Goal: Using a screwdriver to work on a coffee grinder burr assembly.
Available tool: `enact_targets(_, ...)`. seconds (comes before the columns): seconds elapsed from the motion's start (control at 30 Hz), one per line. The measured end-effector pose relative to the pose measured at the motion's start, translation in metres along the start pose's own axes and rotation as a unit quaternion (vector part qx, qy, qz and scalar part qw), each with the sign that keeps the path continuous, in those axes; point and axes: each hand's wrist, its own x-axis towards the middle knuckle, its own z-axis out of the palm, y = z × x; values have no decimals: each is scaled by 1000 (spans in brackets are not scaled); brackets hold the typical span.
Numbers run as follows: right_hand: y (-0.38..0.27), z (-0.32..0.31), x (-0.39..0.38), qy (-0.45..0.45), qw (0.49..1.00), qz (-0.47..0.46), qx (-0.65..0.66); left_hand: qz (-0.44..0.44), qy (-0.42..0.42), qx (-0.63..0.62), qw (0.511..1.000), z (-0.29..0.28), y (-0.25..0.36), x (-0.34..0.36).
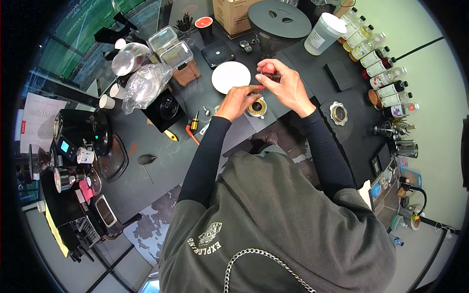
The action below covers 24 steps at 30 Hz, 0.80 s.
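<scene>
My right hand (291, 91) is closed round a small red rounded thing (268, 69), partly hidden by its fingers; its kind I cannot make out. Close against it, my left hand (235, 103) reaches in with bent fingers. A thin red piece (261, 87) shows at those fingertips. Just below both hands sits a round metal part (257, 107) with a brown ring and dark centre, near the counter's front edge. A white round plate (231, 77) lies beyond my left hand. To the right, a toothed metal ring (338, 114) rests on a dark round surface.
Left of my hands lie a yellow-black screwdriver (195, 122), an orange-handled tool (192, 134) and a brush (171, 135). A black box (165, 110) and a plastic-wrapped bundle (145, 87) stand farther left. A large grey-lidded bin (279, 19), white tub (325, 34) and several bottles line the back right.
</scene>
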Motion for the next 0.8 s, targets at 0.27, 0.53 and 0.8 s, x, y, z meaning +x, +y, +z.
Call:
enact_targets(0.27, -1, -2, 0, -11, 1000, 1, -24, 2, 4, -19, 1000, -1, 1, 1)
enact_targets(0.53, 1, -12, -5, -17, 999, 26, -11, -40, 19, 68, 997, 25, -24, -20)
enact_targets(0.8, 1, -15, -9, -1, 1000, 28, 1, -38, 29, 161, 986, 37, -20, -17)
